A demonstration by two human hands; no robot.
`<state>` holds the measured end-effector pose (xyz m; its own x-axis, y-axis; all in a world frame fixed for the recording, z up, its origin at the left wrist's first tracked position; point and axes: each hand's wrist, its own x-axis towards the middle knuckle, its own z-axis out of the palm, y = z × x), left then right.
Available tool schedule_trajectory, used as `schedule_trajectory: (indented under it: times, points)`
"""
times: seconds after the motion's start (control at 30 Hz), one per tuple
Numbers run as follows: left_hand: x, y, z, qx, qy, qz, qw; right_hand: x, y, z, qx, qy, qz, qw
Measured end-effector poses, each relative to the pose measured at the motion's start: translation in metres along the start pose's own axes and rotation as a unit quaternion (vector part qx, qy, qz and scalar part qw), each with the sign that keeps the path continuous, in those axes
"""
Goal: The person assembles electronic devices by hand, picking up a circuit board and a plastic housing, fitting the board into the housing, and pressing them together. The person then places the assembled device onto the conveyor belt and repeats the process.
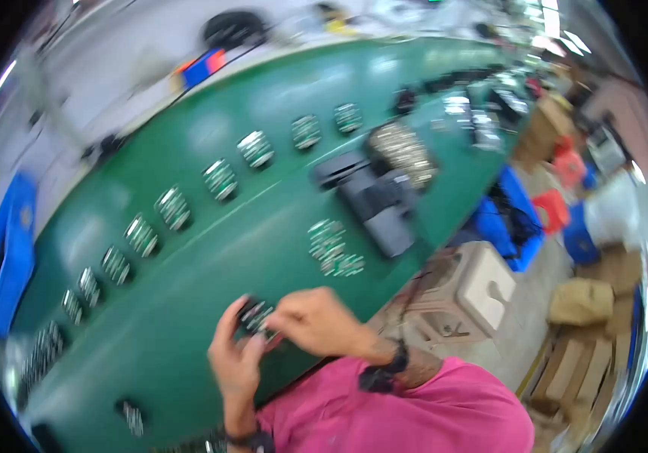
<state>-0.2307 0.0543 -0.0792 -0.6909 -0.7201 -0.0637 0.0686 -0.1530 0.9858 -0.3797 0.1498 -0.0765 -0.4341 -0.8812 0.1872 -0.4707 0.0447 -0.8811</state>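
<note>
My left hand (235, 359) is closed around the sides of a small dark piece with a circuit board (252, 315) in it, held just over the green table near its front edge. My right hand (316, 323) has its fingers pinched together at the right side of that piece. Blur hides whether the fingertips also hold something tiny. Beyond my hands lies a loose group of green circuit boards (331, 245). Another small dark piece with a board-like part (131, 417) rests on the table at the lower left.
Stacks of green boards (220, 179) line the green table (188, 287) in a long row. Dark grey plastic housings (375, 204) lie next to a pile of shiny small parts (403, 153). A beige stool (475, 291), blue crate (513, 219) and cardboard (581, 370) stand right.
</note>
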Motion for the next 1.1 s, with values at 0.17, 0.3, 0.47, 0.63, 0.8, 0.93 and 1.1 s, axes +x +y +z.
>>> schedule_trajectory:
  times: [0.17, 0.3, 0.47, 0.63, 0.8, 0.93, 1.1]
  points:
    - [0.005, -0.005, 0.011, -0.008, -0.004, -0.047, 0.999, -0.006, -0.006, -0.002, -0.048, 0.023, 0.054, 0.997]
    - [0.002, -0.007, 0.004, -0.021, 0.029, -0.072, 0.997, -0.001, -0.007, 0.009, -0.028, -0.011, 0.108, 0.994]
    - [0.004, -0.005, -0.002, -0.065, -0.008, -0.126, 0.990, -0.005, 0.000, 0.012, 0.084, -0.044, 0.084, 0.992]
    - [0.006, -0.006, -0.003, -0.062, -0.009, -0.120, 0.991, -0.002, -0.011, 0.014, 0.044, -0.061, 0.100, 0.992]
    - [0.008, -0.012, 0.002, -0.049, 0.014, -0.086, 0.995, 0.000, -0.003, 0.028, 0.027, 0.021, 0.010, 0.999]
    - [0.006, -0.017, 0.012, -0.041, 0.049, -0.016, 0.998, -0.003, -0.002, 0.025, 0.060, 0.025, 0.055, 0.996]
    - [0.016, -0.016, 0.021, -0.001, 0.081, -0.024, 0.996, 0.014, 0.002, 0.011, 0.068, 0.005, 0.030, 0.997]
